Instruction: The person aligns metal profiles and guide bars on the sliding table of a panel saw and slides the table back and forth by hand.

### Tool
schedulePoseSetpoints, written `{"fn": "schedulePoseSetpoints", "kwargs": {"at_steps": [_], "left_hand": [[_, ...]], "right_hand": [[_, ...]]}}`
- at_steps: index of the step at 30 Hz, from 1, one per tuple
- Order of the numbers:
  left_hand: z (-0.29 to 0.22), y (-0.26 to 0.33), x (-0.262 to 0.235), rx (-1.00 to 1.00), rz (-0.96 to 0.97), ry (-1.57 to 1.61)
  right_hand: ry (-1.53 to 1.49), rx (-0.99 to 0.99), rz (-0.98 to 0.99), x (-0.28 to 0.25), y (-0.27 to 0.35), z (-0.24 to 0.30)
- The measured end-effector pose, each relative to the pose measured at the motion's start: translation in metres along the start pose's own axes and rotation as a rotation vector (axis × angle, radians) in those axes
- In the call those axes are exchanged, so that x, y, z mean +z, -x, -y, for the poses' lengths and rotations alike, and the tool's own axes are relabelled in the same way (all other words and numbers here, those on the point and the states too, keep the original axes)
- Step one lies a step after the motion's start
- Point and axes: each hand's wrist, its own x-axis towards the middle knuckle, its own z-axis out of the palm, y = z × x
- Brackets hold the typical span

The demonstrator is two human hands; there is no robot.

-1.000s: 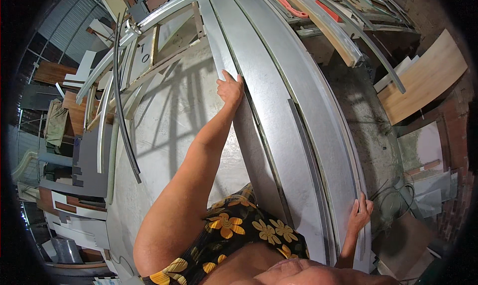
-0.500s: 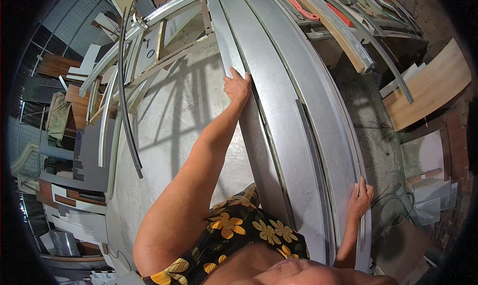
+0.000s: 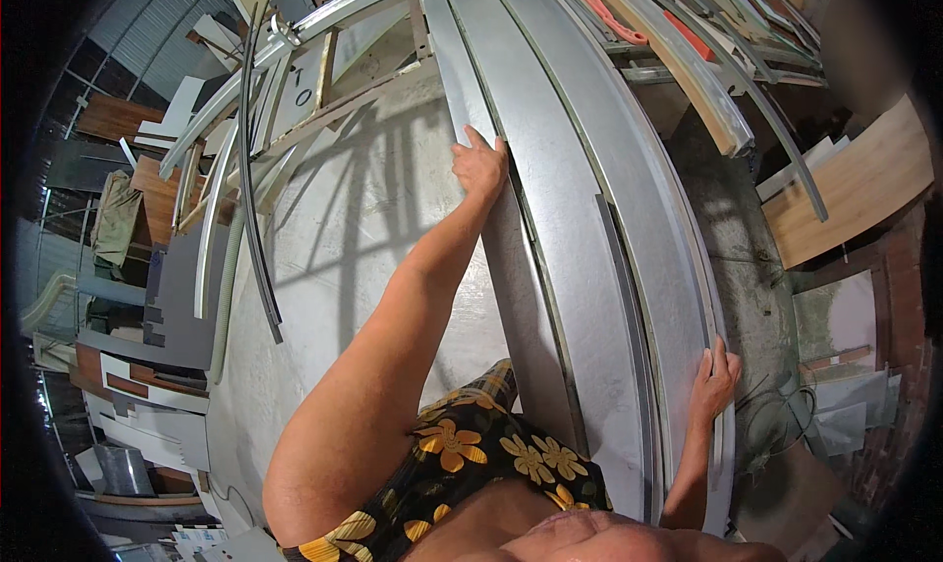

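Several long grey metal profiles lie side by side, running from the top of the head view down to my waist. My left hand reaches far forward and grips the left edge of the leftmost profile. My right hand lies close to my body on the right edge of the rightmost profile, fingers curled over it.
A pale concrete floor with shadows lies to the left. Loose curved metal strips and board offcuts pile up at far left. A wooden board and more rails and scrap lie at the right and top right.
My left hand has slid a little further forward along the left profile edge. My right hand has stayed at the right edge. The view has shifted slightly.
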Motion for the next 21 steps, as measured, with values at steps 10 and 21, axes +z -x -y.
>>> {"fn": "schedulePoseSetpoints", "kwargs": {"at_steps": [10, 21], "left_hand": [[-0.001, -0.013, 0.004, 0.002, -0.023, 0.02], [0.001, -0.03, 0.01, 0.041, -0.11, 0.036]], "right_hand": [[-0.033, 0.021, -0.001, 0.007, -0.015, 0.013], [-0.06, -0.028, -0.049, 0.013, -0.027, 0.025]]}}
